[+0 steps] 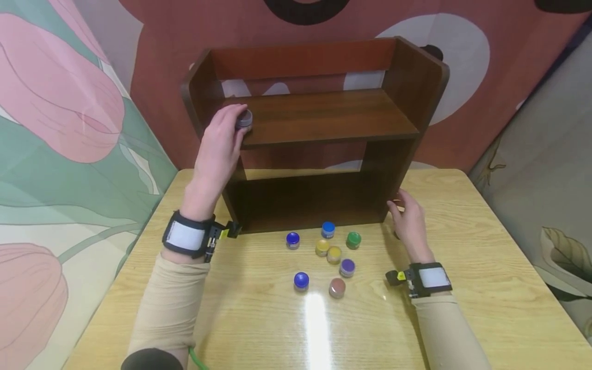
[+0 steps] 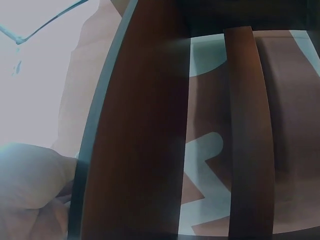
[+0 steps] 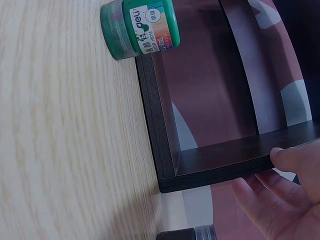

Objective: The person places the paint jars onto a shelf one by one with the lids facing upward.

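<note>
My left hand pinches a small paint jar with a dark grey lid at the left end of the upper board of a dark brown wooden shelf. In the left wrist view the fingers show beside the board's front edge, and the jar is hidden. Low on the shelf's right side panel, my right hand grips the front edge, thumb on one face and fingers round the other. A green paint jar stands before the shelf in the right wrist view.
Several paint jars stand on the wooden table before the shelf: blue, yellow, purple and brownish pink. A black jar sits outside the right panel. Patterned cloth hangs behind.
</note>
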`<state>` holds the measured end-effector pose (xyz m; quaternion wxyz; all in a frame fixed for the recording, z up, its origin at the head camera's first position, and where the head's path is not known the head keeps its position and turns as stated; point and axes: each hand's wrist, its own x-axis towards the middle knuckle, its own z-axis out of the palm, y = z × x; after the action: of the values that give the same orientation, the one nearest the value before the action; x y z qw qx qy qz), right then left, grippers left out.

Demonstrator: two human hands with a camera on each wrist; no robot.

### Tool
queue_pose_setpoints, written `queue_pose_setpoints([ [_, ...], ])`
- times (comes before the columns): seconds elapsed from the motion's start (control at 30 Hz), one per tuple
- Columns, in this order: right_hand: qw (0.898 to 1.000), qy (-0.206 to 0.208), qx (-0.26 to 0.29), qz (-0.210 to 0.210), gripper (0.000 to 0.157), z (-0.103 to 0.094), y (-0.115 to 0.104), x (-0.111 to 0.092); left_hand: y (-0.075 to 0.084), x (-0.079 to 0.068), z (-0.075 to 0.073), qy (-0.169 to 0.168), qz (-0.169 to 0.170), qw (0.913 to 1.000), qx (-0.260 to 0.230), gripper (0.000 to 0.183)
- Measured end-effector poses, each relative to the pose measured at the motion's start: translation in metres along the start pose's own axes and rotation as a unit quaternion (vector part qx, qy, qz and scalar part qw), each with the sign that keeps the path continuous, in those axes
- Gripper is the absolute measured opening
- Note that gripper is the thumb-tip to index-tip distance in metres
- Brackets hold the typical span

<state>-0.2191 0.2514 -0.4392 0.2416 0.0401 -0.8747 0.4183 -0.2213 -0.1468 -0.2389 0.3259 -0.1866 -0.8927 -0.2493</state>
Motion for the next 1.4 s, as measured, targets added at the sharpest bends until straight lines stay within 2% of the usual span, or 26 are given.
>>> queue_pose_setpoints([
  [0.3, 1.000, 0.000, -0.012, 0.001, 0.033, -0.0009, -0.0008, -0.0012, 0.0017, 0.0034, -0.0030, -0.017, -0.013, 0.9997, 0.014, 0.043],
  [0.7, 1.000, -0.001, -0.009, 0.000, 0.033, -0.0016, -0.0017, -0.0011, 0.0060, 0.0046, -0.0063, -0.040, -0.049, 0.9977, 0.025, 0.045],
  [1.4, 1.000, 0.000, -0.014, 0.000, 0.033, -0.0025, -0.0003, -0.0025, 0.0078, 0.0048, -0.0050, -0.038, -0.067, 0.9967, 0.027, 0.044],
])
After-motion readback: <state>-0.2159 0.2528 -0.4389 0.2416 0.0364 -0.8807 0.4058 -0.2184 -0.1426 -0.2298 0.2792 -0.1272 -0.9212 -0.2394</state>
